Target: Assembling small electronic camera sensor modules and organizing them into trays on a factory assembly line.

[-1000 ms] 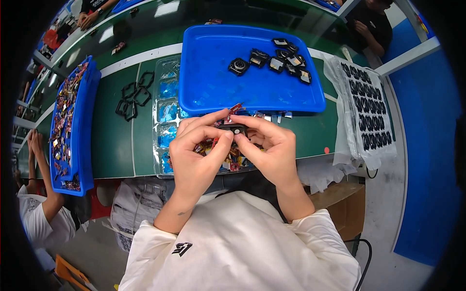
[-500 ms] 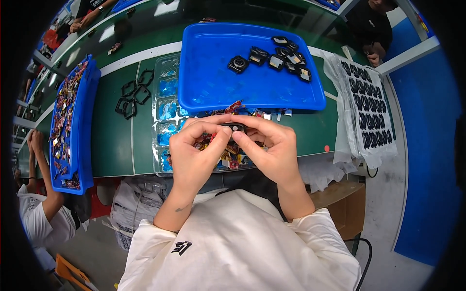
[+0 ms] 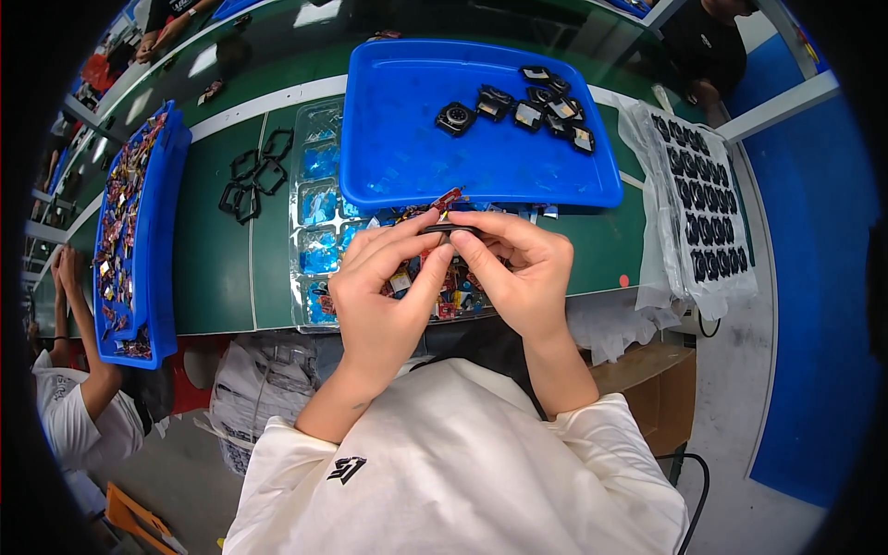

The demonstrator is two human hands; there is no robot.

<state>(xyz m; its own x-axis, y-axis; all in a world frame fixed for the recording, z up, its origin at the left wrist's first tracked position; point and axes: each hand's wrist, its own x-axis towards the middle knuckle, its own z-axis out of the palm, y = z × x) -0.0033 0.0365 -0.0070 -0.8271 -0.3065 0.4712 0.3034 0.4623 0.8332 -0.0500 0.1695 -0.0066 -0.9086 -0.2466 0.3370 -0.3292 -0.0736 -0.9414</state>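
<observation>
Between the fingertips of both hands I hold a small black watch case (image 3: 448, 228), turned almost edge-on so that it looks like a thin dark bar. My left hand (image 3: 377, 282) pinches its left end with thumb and fingers. At the other end, my right hand (image 3: 529, 273) grips it the same way. Under my hands lies a pile of small red, yellow and white electronic parts (image 3: 450, 303), partly hidden by the fingers. Just beyond, a blue tray (image 3: 398, 111) bears several black watch cases (image 3: 455, 118), one showing a round back.
Left of centre stand a clear compartment tray (image 3: 299, 222) with blue film pieces (image 3: 320, 205) and several black frames (image 3: 259, 176). Farther left, a blue bin (image 3: 169, 240) holds many small parts. Rows of black pieces (image 3: 708, 227) lie on white sheeting at right. Co-workers sit around the bench.
The watch case has tipped from showing a face with pale round spots to nearly edge-on, and rises slightly. My left fingers have shifted up along its edge.
</observation>
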